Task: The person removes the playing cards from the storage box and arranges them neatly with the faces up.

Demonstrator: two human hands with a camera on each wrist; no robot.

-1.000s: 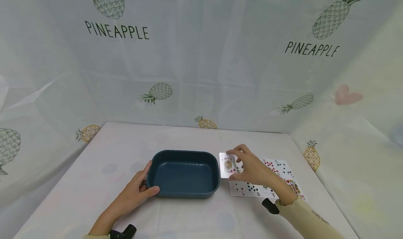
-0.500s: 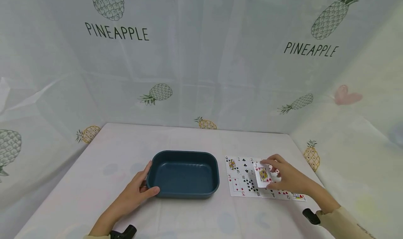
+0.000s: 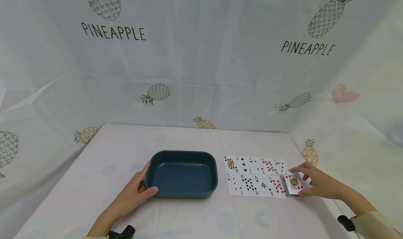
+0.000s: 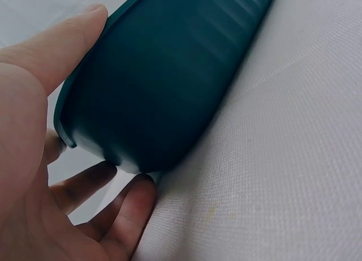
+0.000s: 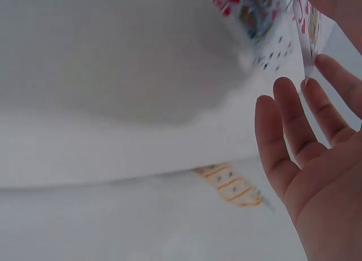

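In the head view my left hand (image 3: 133, 188) grips the left end of a deep blue rectangular dish (image 3: 181, 193). The left wrist view shows its thumb over the rim and the other fingers (image 4: 133, 213) against the end wall of the dish (image 4: 141, 85). My right hand (image 3: 321, 183) pinches a playing card (image 3: 293, 182), a jack of hearts, between thumb and fingers at its short edges. That card is tilted above the right end of two rows of face-up cards (image 3: 250, 176). The right wrist view has the pinched card (image 5: 309, 29) at its top right.
The rows of cards lie right of the dish, a queen (image 3: 231, 164) at their back left corner and an ace of spades (image 3: 263, 185) in the front row. A white cloth (image 3: 201, 218) covers the table. Printed fabric walls (image 3: 201, 57) stand behind and on both sides.
My right hand has carried the jack rightward, from beside the dish to the far end of the card rows. More of the rows shows now. The left hand stays on the dish.
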